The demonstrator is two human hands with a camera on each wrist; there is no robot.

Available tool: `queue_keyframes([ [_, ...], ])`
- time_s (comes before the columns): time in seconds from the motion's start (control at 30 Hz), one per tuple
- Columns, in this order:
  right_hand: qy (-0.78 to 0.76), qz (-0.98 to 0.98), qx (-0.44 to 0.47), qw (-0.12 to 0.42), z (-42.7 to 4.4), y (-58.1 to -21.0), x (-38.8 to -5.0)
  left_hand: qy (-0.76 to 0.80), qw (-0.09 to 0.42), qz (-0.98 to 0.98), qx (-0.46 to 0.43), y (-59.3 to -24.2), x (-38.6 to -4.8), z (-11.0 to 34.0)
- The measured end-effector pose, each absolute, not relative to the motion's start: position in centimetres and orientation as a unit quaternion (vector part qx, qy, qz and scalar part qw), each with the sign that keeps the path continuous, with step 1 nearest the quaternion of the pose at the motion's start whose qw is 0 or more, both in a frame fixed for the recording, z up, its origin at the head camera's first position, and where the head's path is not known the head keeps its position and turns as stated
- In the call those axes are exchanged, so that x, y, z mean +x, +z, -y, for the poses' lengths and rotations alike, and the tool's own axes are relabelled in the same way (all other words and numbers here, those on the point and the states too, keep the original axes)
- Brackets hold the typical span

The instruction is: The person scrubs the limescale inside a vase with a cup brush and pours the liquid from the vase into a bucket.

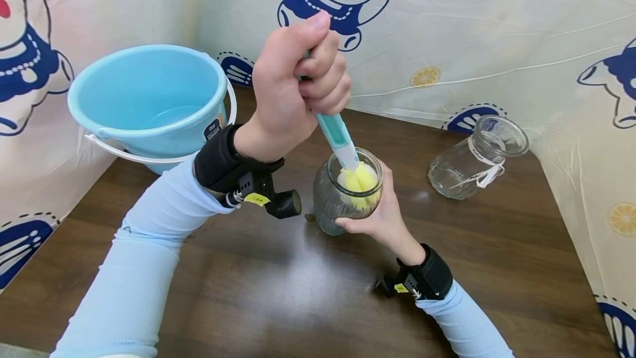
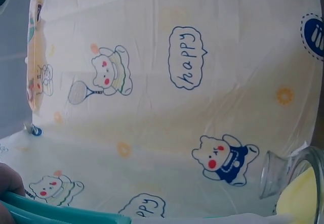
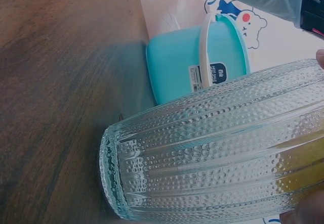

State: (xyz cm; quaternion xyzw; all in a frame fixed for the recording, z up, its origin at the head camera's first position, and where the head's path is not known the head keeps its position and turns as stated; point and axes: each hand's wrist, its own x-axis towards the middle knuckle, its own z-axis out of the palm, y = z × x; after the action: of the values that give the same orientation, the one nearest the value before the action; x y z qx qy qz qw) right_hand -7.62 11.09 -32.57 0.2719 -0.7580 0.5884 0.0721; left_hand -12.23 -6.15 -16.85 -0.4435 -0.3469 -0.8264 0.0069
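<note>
My left hand grips the teal handle of a sponge bottle brush, thumb on top. The brush slants down and its yellow and white sponge head sits inside the mouth of a ribbed glass jar. My right hand holds that jar round its right side, thumb at the front. In the right wrist view the jar's dimpled wall fills the lower right, with the yellow sponge showing through the glass. The left wrist view catches only part of the teal handle and the sponge.
A light blue bucket with a white handle stands at the back left of the brown table. To the right, a second glass jar with a white ribbon leans at a tilt. A patterned curtain hangs behind the table.
</note>
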Motion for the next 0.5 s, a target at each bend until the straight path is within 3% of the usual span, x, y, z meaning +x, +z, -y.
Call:
queue_keyframes([
  [0.5,0.596,0.747,0.282,0.091,-10.9,-32.8,-7.7,-0.830,-0.038,0.406,-0.382,-19.8,-11.9,4.3],
])
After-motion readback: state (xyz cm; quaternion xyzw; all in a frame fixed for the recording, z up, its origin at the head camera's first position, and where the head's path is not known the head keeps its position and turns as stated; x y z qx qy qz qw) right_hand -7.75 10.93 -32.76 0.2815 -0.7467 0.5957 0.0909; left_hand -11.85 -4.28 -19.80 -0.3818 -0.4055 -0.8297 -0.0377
